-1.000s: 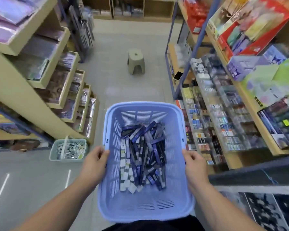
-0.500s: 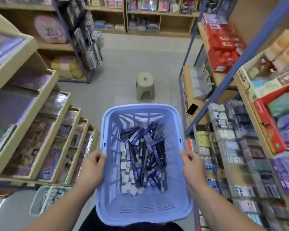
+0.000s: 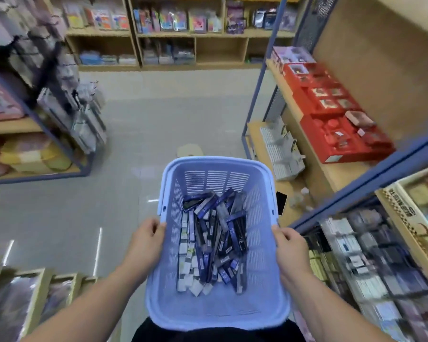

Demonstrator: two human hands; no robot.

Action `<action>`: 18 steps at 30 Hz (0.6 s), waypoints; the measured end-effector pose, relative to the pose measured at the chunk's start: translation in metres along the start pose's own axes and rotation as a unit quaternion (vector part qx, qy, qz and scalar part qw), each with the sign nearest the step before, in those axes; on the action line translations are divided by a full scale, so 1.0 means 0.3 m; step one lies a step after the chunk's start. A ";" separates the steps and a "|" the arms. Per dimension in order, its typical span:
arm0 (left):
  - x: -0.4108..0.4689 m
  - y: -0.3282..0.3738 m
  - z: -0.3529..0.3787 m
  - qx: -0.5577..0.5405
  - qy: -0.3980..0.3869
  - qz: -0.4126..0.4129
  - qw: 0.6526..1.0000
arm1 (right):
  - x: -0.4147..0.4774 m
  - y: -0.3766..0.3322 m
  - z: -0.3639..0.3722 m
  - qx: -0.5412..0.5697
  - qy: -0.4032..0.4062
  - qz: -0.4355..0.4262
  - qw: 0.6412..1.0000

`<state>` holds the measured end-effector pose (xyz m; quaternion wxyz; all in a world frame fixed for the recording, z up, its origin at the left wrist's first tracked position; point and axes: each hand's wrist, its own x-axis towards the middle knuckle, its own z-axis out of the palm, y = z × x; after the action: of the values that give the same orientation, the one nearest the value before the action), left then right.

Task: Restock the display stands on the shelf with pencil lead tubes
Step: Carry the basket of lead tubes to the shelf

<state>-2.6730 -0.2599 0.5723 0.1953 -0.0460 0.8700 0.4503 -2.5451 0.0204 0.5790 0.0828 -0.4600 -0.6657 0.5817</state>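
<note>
Both hands carry the blue basket (image 3: 218,161): the left hand (image 3: 146,245) and right hand (image 3: 290,250) each curl their fingers round a side rim, thumbs on top. Over the last second the view has lifted and swung up the aisle (the stool (image 3: 190,149) now peeks from behind the far rim). The pencil lead tubes (image 3: 213,240) lie heaped in the basket bottom as before. The display stands (image 3: 351,255) sit on the shelf (image 3: 371,186) just right. Restocking, I judge, has not begun.
</note>
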 end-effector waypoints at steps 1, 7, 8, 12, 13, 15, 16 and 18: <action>0.079 0.053 -0.014 0.003 -0.006 0.003 1.000 | 0.055 -0.039 0.037 0.008 0.005 0.006 1.000; 0.604 0.314 -0.007 0.051 -0.052 -0.011 0.997 | 0.470 -0.255 0.241 0.040 0.037 0.011 0.998; 0.697 0.355 0.008 0.062 -0.062 -0.016 0.996 | 0.557 -0.291 0.270 0.042 0.039 0.012 0.998; 1.036 0.568 0.095 0.072 -0.079 -0.036 0.994 | 0.937 -0.424 0.371 0.067 0.035 0.027 0.997; 1.116 0.622 0.117 0.065 -0.078 -0.043 0.994 | 1.032 -0.462 0.389 0.066 0.033 0.033 0.997; 1.266 0.723 0.144 0.045 -0.087 -0.049 0.994 | 1.208 -0.544 0.409 0.051 0.025 0.034 0.998; 1.333 0.774 0.155 0.036 -0.091 -0.050 0.994 | 1.281 -0.594 0.415 0.036 0.021 0.033 0.999; 1.462 0.868 0.178 0.015 -0.095 -0.051 0.994 | 1.410 -0.696 0.423 0.008 0.016 0.024 1.000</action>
<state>-3.1270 -0.0214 0.5768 0.3007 -0.0440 0.8508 0.4288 -2.9731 0.2524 0.5376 0.0833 -0.4847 -0.6481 0.5815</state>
